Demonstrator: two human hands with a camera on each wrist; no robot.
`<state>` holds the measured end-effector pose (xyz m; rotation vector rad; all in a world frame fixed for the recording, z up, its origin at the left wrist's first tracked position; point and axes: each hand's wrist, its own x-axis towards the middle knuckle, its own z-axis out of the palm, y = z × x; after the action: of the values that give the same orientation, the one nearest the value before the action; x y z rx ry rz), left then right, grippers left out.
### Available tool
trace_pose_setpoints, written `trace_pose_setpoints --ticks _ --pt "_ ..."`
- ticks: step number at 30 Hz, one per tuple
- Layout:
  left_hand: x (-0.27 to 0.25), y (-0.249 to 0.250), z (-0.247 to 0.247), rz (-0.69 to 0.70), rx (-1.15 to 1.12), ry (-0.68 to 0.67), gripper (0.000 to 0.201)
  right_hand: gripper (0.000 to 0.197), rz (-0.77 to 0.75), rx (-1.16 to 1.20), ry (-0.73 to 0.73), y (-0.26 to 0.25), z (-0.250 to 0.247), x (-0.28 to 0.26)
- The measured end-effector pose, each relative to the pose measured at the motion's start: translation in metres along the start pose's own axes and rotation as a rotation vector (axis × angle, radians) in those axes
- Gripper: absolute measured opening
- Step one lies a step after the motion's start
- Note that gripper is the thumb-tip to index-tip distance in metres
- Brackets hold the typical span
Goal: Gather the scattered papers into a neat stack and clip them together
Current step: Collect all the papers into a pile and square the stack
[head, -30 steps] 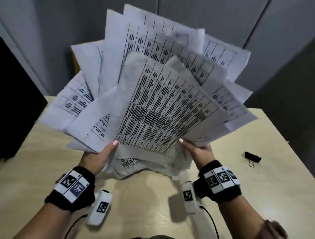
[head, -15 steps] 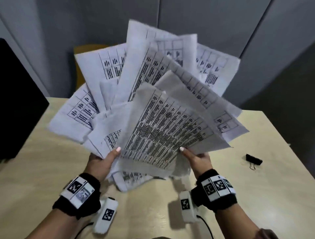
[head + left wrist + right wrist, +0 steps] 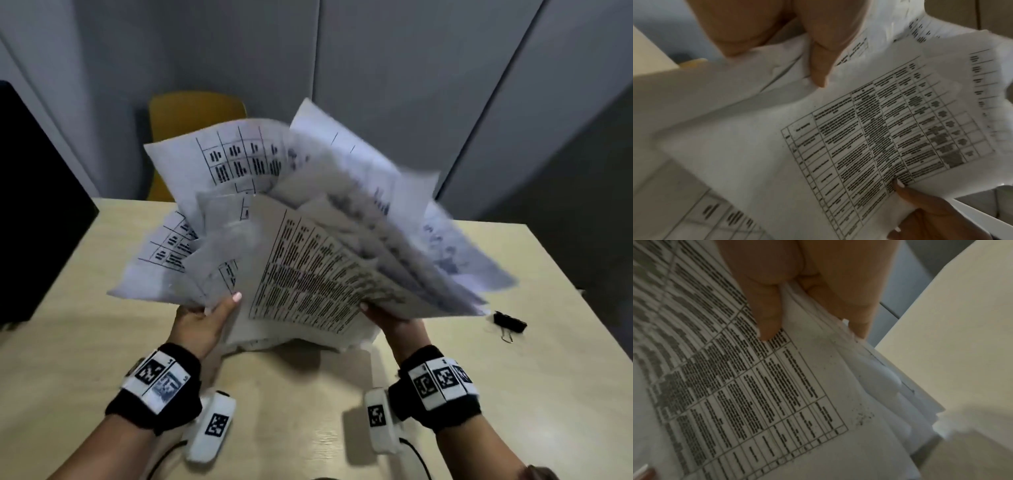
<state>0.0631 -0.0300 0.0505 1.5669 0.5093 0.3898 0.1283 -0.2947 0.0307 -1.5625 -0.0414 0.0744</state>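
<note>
Right, both hands clamped on the papers (image 3: 308, 246): my left hand (image 3: 202, 322) pinches the bundle's near-left corner, my right hand (image 3: 397, 320) the near-right, sheets fanning up and away from the grip. I'd loosen slightly and tap the near edges down on the table (image 3: 85, 342) to square them. The binder clip (image 3: 509, 322) waits just beyond my right hand.

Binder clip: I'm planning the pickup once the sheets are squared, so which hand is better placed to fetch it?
Probably the right hand. The binder clip lies on the table just off its side, while the left hand grips the papers on the far side.
</note>
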Motion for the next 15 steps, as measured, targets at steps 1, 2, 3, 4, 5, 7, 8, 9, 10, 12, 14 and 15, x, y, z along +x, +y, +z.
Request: trace_pose_setpoints --ticks 1,2,3,4,5,7,8,9,10,12,14,15 --pt "0.001 0.006 0.0 0.031 0.002 0.011 0.027 0.037 -0.012 0.036 0.013 -0.002 -0.001 0.002" --pt "0.002 0.011 -0.003 0.064 -0.012 -0.003 0.026 0.038 -0.015 0.059 0.021 -0.004 -0.002 0.004" --pt "0.005 0.012 -0.004 0.101 -0.028 -0.043 0.024 0.038 -0.007 0.078 0.03 -0.007 -0.003 0.005" --pt "0.007 0.011 -0.007 0.124 -0.045 -0.102 0.025 0.039 0.005 0.098 0.033 -0.009 -0.005 0.006" --pt "0.008 0.01 -0.01 0.145 -0.056 -0.153 0.028 0.04 0.013 0.117 0.032 -0.01 -0.006 0.006" --pt "0.005 0.006 -0.015 0.12 -0.159 -0.221 0.022 0.039 0.01 0.13 0.039 -0.009 -0.005 0.005" --pt "0.006 0.001 -0.016 0.101 -0.171 -0.227 0.042 0.039 0.022 0.135 0.049 -0.006 -0.005 0.005" --pt "0.005 0.0 -0.015 0.08 -0.154 -0.218 0.052 0.044 0.042 0.141 0.054 -0.004 -0.003 0.004" --pt "0.006 -0.003 -0.013 0.07 -0.125 -0.206 0.048 0.052 0.056 0.139 0.04 -0.003 -0.002 0.003" --pt "0.007 -0.004 -0.01 0.036 -0.063 -0.207 0.021 0.058 0.06 0.145 0.025 -0.003 -0.002 0.003" --pt "0.007 -0.004 -0.009 0.02 0.05 -0.113 0.021 0.054 0.07 0.152 0.024 -0.007 -0.003 0.004" --pt "0.007 -0.004 -0.009 0.027 0.072 -0.091 0.022 0.053 0.077 0.153 0.044 -0.008 -0.004 0.005"
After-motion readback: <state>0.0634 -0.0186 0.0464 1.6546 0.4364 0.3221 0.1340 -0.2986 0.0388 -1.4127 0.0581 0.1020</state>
